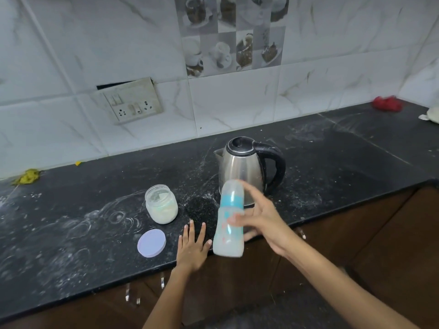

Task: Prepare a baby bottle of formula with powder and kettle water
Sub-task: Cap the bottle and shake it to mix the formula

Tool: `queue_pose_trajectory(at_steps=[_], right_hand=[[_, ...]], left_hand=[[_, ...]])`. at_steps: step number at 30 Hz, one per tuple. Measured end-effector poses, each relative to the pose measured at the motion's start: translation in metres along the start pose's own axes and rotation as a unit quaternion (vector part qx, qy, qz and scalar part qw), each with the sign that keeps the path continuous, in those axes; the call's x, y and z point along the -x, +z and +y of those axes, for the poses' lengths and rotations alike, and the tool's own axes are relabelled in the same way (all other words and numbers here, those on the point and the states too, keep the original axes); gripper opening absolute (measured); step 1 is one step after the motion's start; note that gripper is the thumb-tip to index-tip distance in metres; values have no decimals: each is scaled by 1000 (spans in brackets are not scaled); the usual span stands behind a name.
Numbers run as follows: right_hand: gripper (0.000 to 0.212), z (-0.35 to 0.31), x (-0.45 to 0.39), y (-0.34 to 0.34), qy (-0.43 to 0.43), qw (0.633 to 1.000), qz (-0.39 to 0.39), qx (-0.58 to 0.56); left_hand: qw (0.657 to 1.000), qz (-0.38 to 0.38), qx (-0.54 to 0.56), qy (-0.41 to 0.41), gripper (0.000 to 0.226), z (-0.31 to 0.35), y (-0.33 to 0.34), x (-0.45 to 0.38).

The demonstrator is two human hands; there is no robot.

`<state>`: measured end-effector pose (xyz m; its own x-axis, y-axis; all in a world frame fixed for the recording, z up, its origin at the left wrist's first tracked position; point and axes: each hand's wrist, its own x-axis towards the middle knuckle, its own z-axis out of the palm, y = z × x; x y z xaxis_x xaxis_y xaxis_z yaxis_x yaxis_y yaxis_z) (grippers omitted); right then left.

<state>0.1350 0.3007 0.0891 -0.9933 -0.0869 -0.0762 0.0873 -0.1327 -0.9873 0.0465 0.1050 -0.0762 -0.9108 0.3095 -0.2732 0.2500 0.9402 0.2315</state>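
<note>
My right hand grips a capped baby bottle with a blue collar and milky white liquid, held in the air over the counter's front edge and blurred by motion. Flat on the black counter, just left of the bottle, lies my left hand, fingers spread, holding nothing. A steel kettle with a black lid and handle stands behind the bottle, lid closed. An open glass jar of white powder sits to the left, with its lilac lid lying flat in front of it.
White powder streaks dust the counter. A wall socket panel hangs on the tiled backsplash. A yellow cloth lies at far left, a red object and a pale item at far right. Brown cabinet doors run below.
</note>
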Motion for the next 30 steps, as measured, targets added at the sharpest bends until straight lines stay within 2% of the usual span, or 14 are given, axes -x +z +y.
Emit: queue_pose_trajectory(at_steps=[2, 5, 7, 9, 11, 12, 14, 16, 18, 19, 21, 23, 26, 30], right_hand=[[86, 0, 3, -3, -11, 1000, -15, -2], [75, -11, -13, -13, -60, 980, 131, -140], [71, -12, -18, -14, -58, 972, 163, -161], [80, -7, -11, -11, -32, 994, 84, -64], [87, -2, -1, -9, -9, 1000, -8, 18], [87, -1, 0, -12, -17, 1000, -6, 17], [82, -4, -7, -16, -53, 993, 86, -66], [75, -7, -15, -18, -60, 966, 191, -165], [77, -5, -14, -14, -41, 964, 220, -142], [79, -1, -10, -9, -24, 972, 209, -107], [80, 6, 0, 1, 27, 983, 173, -55], [61, 10, 7, 8, 67, 987, 140, -50], [32, 8, 9, 10, 91, 982, 122, -111], [37, 2, 7, 8, 119, 970, 79, -198]], left_hand=[[1000, 1, -3, 1, 64, 0, 0, -1], [1000, 7, 9, 1, 63, 3, -1, 0], [1000, 5, 11, 2, 62, 3, 0, 0], [1000, 1, 9, 1, 61, 2, 1, 1], [1000, 1, 6, -1, 61, 0, 1, -2], [1000, 3, 5, -2, 61, 0, 0, -2], [1000, 6, 10, -2, 73, 2, 0, -2], [1000, 9, 24, 3, 103, 3, 0, -1], [1000, 10, 27, 2, 119, 1, 2, 0], [1000, 10, 29, -1, 119, 1, 1, 0], [1000, 9, 27, -6, 93, 1, 0, -1], [1000, 5, 19, -9, 65, 3, -2, -2], [1000, 2, 20, -4, 60, 4, -1, -2], [1000, -1, 20, -7, 60, 3, -1, -2]])
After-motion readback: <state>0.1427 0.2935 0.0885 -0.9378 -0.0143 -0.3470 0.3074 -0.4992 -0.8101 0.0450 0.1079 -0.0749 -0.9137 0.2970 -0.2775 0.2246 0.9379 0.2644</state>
